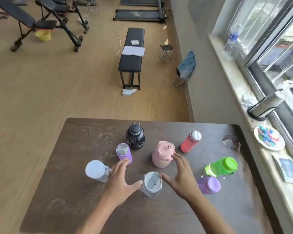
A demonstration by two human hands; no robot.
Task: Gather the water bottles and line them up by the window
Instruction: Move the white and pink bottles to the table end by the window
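Your left hand (119, 179) and right hand (181, 176), fingers spread wide and holding nothing, flank the grey-lidded bottle (151, 184) on the dark wooden table (74, 191).

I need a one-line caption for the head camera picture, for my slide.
Both open hands, left hand and right hand, flank a grey-lidded bottle among scattered bottles on a dark table.

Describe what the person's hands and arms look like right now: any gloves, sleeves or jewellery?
Both the left hand and the right hand are bare, with no gloves, and I can see no rings or watch. Both forearms are uncovered down to the frame edge; no sleeve shows.
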